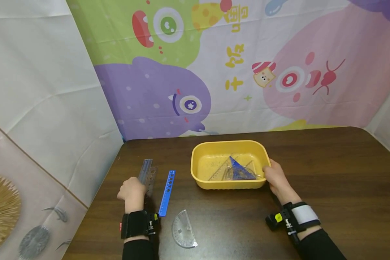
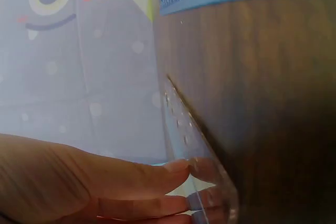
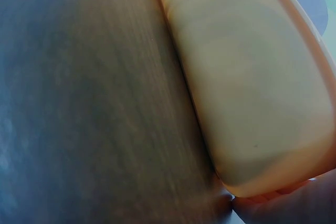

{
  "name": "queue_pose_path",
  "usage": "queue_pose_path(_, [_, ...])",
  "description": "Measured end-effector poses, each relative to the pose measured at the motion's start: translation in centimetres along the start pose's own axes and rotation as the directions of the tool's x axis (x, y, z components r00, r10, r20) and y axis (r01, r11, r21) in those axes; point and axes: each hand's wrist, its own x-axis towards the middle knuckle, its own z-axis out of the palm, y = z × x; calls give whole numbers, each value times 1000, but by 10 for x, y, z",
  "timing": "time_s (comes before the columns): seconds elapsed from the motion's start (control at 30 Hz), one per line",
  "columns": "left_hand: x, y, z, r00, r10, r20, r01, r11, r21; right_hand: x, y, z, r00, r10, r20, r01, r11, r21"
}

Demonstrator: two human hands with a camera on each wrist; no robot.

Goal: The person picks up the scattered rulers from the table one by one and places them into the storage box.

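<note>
My left hand pinches a clear ruler at the table's left side; in the left wrist view the thumb lies on one face of the clear plastic and the fingers are behind it. Beside it, a second see-through ruler is partly hidden by the hand. My right hand grips the right end of a yellow plastic basin. Inside the basin are a blue set square and several clear drawing pieces that overlap. The basin's outer wall fills much of the right wrist view.
A blue ruler with cut-out shapes lies between the left hand and the basin. Nearer the front, a clear protractor lies flat on the brown wooden table. A cartoon-printed cloth hangs behind the table.
</note>
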Motion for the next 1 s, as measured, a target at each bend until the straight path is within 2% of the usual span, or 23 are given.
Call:
queue_pose_path(0.1, [0,-2,0,1000,-2,4,2,1000,12,0,-1,0,1000,5,4,-5,1000,-5])
queue_pose_path(0.3, [3,-8,-2,998,12,68,-13,1000,19,-1,-1,0,1000,11,-1,-11,1000,-16])
queue_pose_path(0.43, [3,-11,-3,995,7,95,-6,1000,-16,-1,-1,0,1000,11,-2,-11,1000,-19])
queue_pose_path(0.6, [2,-13,-8,997,1,79,4,998,-69,-2,-1,0,1000,15,-6,-15,1000,-15])
queue_pose_path(0.7, [1,-13,-10,1000,8,20,-6,996,-84,-2,-1,0,1000,16,-5,-16,1000,-12])
queue_pose_path(0.83, [-3,-10,-15,992,8,-127,-22,994,-106,-3,-1,1,1000,22,-3,-22,1000,-12])
queue_pose_path(0.9, [-7,-3,-19,978,15,-210,-44,991,-130,-3,-2,1,1000,21,-5,-21,1000,-12])
queue_pose_path(1.0, [-15,12,-26,941,66,-331,-128,977,-171,-2,-2,1,1000,12,-12,-12,1000,-7])
